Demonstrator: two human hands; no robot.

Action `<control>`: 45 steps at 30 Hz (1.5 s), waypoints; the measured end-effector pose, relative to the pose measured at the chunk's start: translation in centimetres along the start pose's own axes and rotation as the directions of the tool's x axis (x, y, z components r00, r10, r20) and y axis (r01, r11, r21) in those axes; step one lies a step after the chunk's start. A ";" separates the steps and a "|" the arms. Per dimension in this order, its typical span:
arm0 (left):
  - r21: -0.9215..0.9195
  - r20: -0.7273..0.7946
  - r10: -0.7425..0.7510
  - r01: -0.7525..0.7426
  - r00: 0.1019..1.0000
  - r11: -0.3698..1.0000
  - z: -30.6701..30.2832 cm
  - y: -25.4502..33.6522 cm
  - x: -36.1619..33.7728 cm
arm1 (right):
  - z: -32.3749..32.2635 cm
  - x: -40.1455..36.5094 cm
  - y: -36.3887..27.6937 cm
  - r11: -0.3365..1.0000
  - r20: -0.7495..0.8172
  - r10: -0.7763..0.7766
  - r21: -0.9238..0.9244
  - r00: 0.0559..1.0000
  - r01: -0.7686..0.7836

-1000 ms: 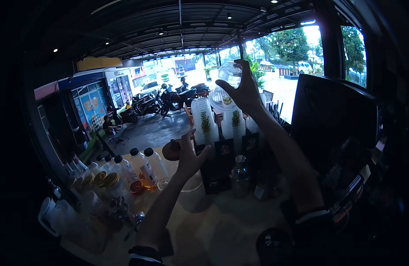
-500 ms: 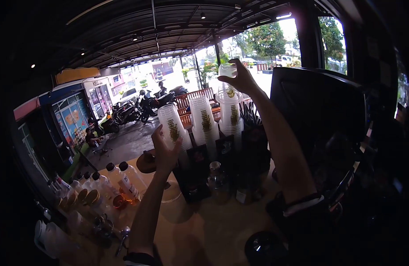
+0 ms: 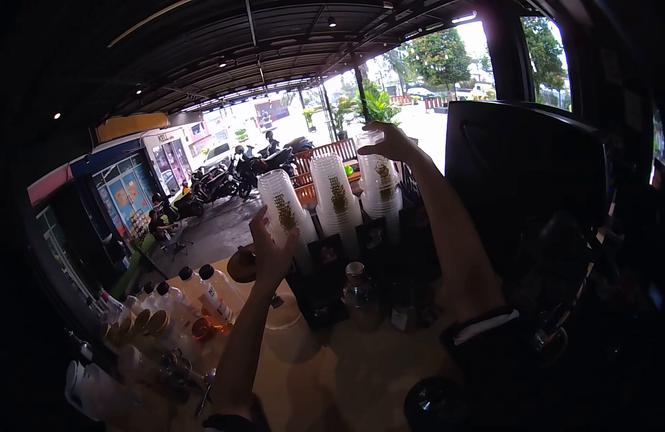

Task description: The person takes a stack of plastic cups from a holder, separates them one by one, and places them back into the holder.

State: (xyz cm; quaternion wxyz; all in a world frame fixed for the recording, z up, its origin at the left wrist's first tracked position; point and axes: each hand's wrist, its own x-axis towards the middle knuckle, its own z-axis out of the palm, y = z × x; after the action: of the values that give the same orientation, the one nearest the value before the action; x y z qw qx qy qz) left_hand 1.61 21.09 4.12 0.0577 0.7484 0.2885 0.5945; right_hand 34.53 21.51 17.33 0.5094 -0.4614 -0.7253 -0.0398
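Observation:
My right hand [image 3: 392, 142] curls its fingers and thumb around the upper end of a clear plastic cup [image 3: 381, 169], which sits upside down on the right cup stack [image 3: 382, 209]. My left hand [image 3: 273, 248] is raised at the lower part of the left cup stack [image 3: 278, 198], thumb and fingers spread apart. Between the hands stands the middle cup stack [image 3: 333, 191]. All these cups are clear and inverted, with a gold-green print on the side.
Black holders [image 3: 325, 252] stand below the stacks. A glass jar [image 3: 358, 288] is on the wooden counter [image 3: 289, 389]. Several black-capped bottles [image 3: 217, 295] are at left. A large dark monitor [image 3: 527, 165] stands at right. Beyond are a bench [image 3: 340, 149] and motorbikes [image 3: 253, 169].
My right hand has come down with the cup, bringing it lower onto the right stack. My left hand stays by the left stack. The view has shifted slightly.

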 end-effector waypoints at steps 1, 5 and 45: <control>0.007 0.002 -0.004 0.004 1.000 1.000 0.0 0.1 -0.1 | 0.2 -0.2 0.4 1.000 -0.013 0.020 -0.021 1.000 -0.020; 0.004 0.003 -0.025 0.025 1.000 1.000 0.0 0.2 -0.2 | 1.1 -2.1 0.9 1.000 -0.028 0.022 -0.007 0.999 -0.022; 0.010 0.677 -0.046 0.054 0.734 0.999 -17.3 9.6 -16.9 | 10.2 -14.0 -22.2 0.876 -0.011 -0.437 -0.231 0.899 0.423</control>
State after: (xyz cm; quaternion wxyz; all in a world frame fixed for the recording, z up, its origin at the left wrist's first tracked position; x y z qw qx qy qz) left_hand -13.03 0.25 -1.26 0.1785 0.9049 0.2645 0.2816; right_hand 12.39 5.43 10.79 0.4555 -0.3412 -0.7841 -0.2476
